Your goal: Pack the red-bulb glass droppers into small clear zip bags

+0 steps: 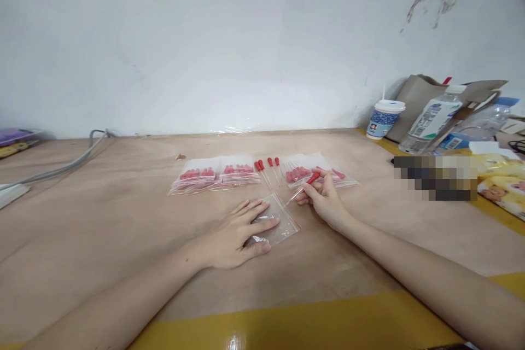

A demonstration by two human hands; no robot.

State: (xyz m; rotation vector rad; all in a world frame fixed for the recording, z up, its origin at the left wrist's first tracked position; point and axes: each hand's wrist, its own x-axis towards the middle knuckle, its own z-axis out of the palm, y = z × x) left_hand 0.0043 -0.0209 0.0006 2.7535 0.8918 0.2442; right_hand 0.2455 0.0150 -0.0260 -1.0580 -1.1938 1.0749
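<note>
My left hand (pixel 241 229) lies flat with fingers spread on a clear zip bag (pixel 283 224), pressing it to the table. In my right hand (pixel 326 199) is a glass dropper with a red rubber bulb (pixel 313 178), pinched near the bulb. Its thin tip points down and left, close to the bag's upper right edge; whether it touches the bag I cannot tell. Several loose red-bulbed droppers (pixel 270 163) lie behind the bag. Two stacks of filled bags (pixel 194 176) (pixel 239 171) sit to their left. More red-bulbed droppers lie on a bag (pixel 346 181) behind my right hand.
At the back right stand a lidded paper cup (pixel 383 120), a plastic bottle (pixel 432 120) and a brown bag (pixel 404 106). A yellow package (pixel 504 188) lies at the right edge. A grey cable (pixel 69 161) runs along the left. Yellow tape (pixel 287 322) borders the table's front.
</note>
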